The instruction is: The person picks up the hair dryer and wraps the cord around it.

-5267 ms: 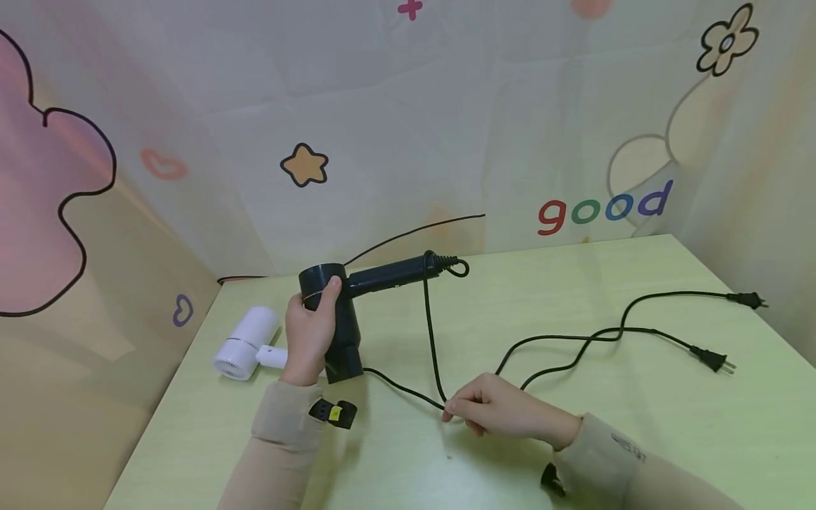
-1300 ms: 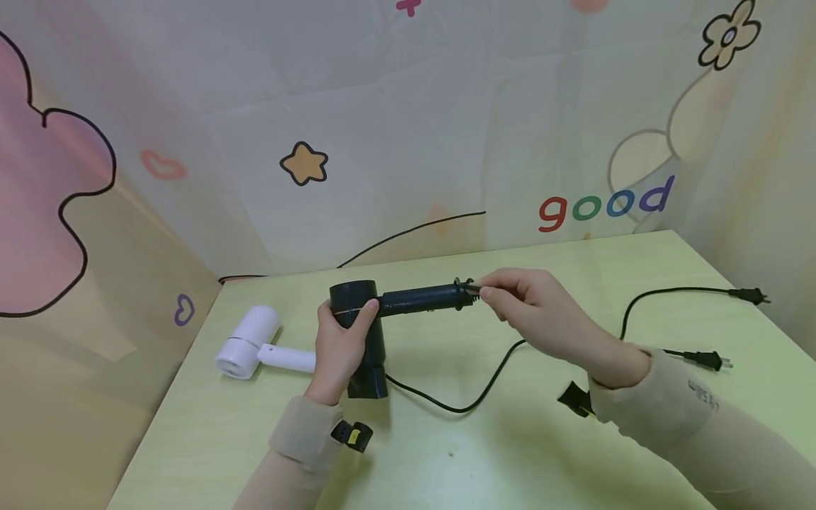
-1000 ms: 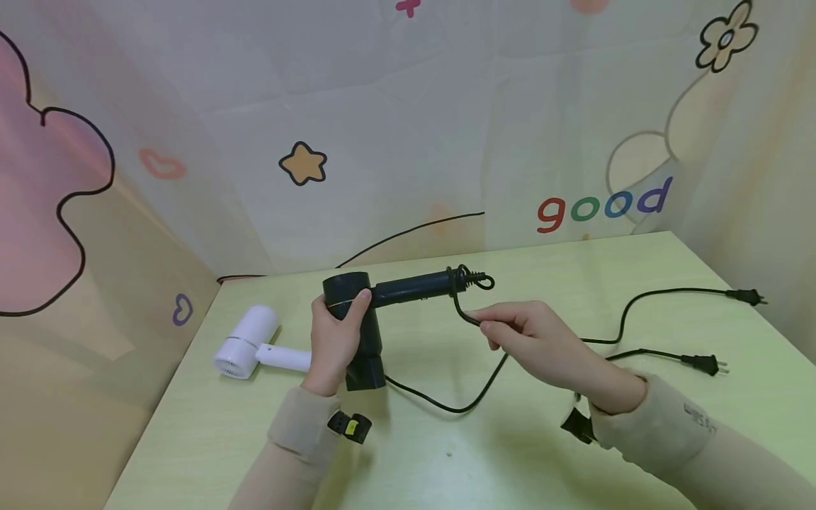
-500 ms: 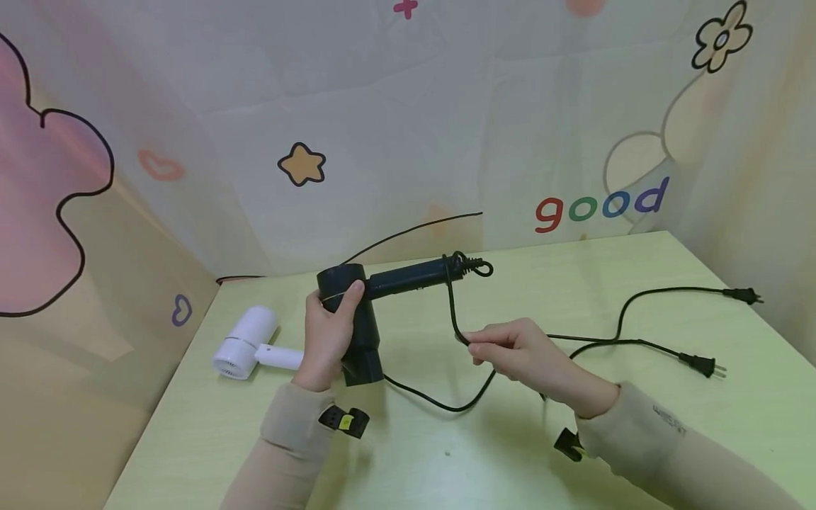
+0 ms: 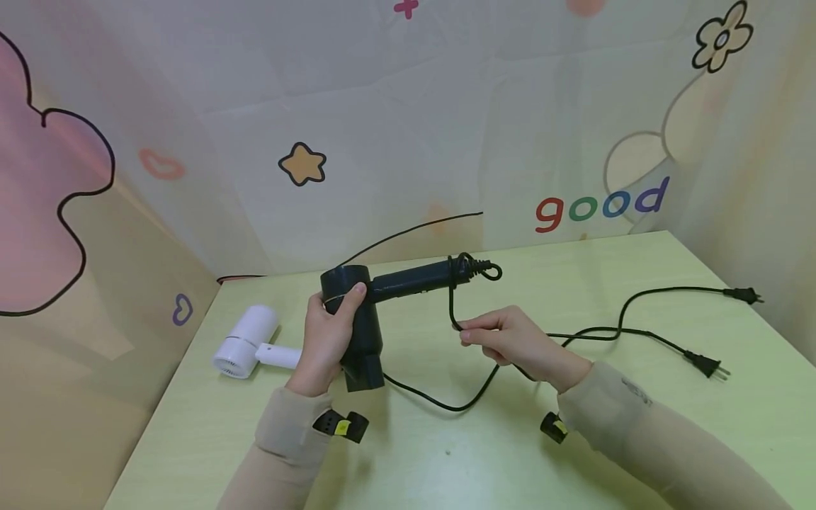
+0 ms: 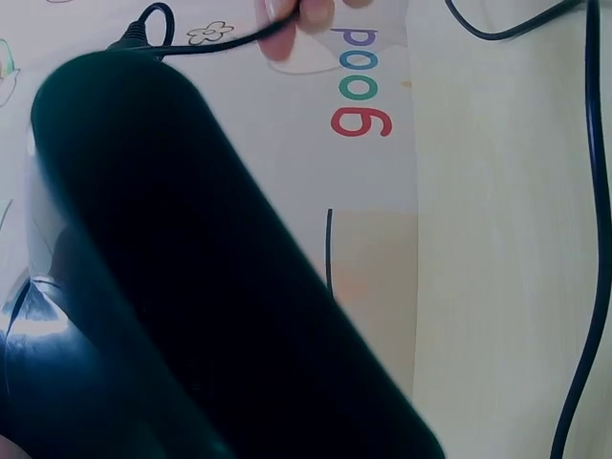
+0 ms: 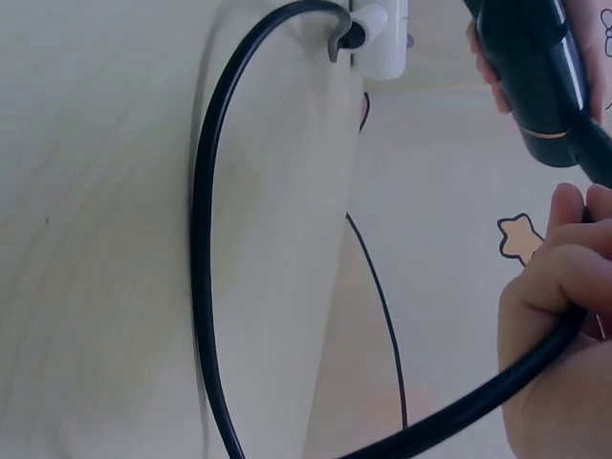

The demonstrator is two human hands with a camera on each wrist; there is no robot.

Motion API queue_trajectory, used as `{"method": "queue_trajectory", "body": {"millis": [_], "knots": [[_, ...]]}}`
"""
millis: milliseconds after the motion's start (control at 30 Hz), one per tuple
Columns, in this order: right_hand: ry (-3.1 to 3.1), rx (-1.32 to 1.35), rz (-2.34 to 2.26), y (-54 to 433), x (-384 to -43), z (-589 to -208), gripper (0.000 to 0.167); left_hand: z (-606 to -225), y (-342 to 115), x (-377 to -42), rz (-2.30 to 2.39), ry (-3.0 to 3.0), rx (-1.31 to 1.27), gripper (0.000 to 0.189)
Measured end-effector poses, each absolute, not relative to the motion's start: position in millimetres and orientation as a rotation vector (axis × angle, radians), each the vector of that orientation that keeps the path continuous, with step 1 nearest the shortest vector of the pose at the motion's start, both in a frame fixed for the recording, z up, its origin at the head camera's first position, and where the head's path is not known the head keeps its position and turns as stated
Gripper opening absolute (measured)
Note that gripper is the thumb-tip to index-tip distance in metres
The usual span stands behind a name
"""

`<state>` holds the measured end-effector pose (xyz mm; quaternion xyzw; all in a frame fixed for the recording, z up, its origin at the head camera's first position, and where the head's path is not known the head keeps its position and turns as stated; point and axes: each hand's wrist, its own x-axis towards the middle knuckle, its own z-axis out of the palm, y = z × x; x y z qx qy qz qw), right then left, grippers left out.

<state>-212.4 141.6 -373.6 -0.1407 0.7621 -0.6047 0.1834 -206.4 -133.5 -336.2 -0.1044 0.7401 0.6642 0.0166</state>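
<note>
In the head view, my left hand (image 5: 328, 333) grips the barrel of a black hair dryer (image 5: 365, 329) and holds it above the table. Its handle points right, with black cord (image 5: 452, 304) wound around the end near the ribbed strain relief. Below that end, the fingertips of my right hand (image 5: 519, 343) pinch the cord. The right wrist view shows the cord (image 7: 469, 406) running through the curled right fingers. Up close, the dark dryer body (image 6: 220, 268) fills much of the left wrist view. A white hair dryer (image 5: 247, 342) lies at the left, its handle partly behind my left hand.
A second black cord (image 5: 446, 406) lies on the pale table (image 5: 414, 467), running from behind the black dryer. Two black plugs, an upper one (image 5: 742, 295) and a lower one (image 5: 706, 365), lie at the right, their cords crossing. A printed curtain (image 5: 408, 127) hangs behind.
My right hand rose from low near the table to the handle's end, then came back down with the cord, adding a wrap there. My left hand shifted slightly right, still holding the dryer.
</note>
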Motion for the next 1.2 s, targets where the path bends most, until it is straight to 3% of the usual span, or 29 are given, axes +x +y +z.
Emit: {"method": "queue_trajectory", "body": {"millis": [633, 900, 1033, 1200], "knots": [[2.284, -0.219, -1.709, 157, -238, -365, 0.036, -340, -135, -203, 2.058, 2.297, -0.261, 0.08], [2.388, -0.187, -1.617, 163, -247, -360, 0.028, -342, -137, -203, 2.023, 2.301, -0.239, 0.08], [2.481, -0.222, -1.5, 166, -250, -355, 0.014, -342, -139, -201, 1.993, 2.305, -0.217, 0.08], [2.542, -0.281, -1.406, 169, -253, -346, 0.016, -342, -142, -200, 1.943, 2.328, -0.183, 0.083]]}}
